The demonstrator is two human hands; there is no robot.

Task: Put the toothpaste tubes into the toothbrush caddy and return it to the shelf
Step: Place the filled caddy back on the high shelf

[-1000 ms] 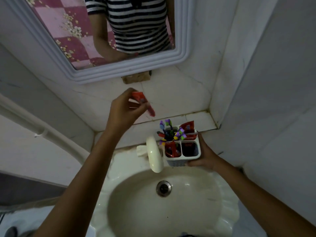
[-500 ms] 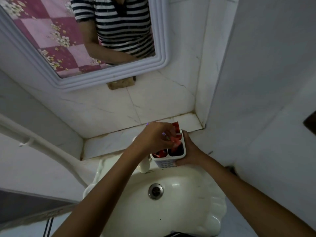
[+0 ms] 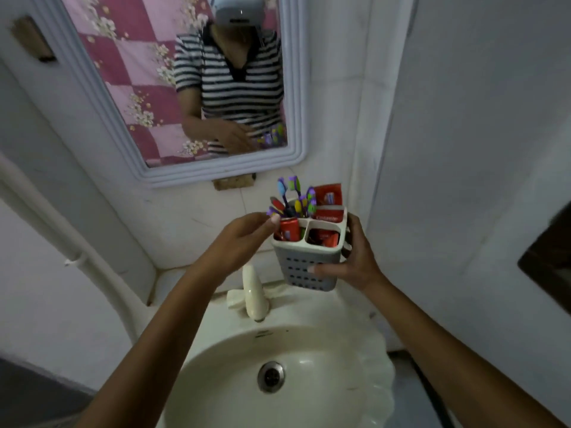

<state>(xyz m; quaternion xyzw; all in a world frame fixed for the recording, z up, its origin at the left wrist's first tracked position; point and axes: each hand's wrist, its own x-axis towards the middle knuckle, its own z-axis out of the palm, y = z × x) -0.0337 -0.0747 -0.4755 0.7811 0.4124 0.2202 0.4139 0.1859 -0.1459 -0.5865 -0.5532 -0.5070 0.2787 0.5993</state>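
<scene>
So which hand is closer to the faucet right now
The left hand. It hovers just above the faucet, its fingertips at the caddy's near-left compartment. The right hand grips the caddy's right side, farther off to the faucet's right.

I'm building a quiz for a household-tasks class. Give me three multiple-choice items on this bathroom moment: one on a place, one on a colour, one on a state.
1. Where is the toothbrush caddy?
A. Held above the sink
B. In the basin
C. On the floor

2. What colour are the toothpaste tubes?
A. Green
B. Red
C. Yellow

3. The right hand is:
A. Open and empty
B. On the tap
C. Gripping the caddy

Answers: A, it hangs over the sink rim; B, red tubes fill the compartments; C, fingers wrap its side.
</scene>
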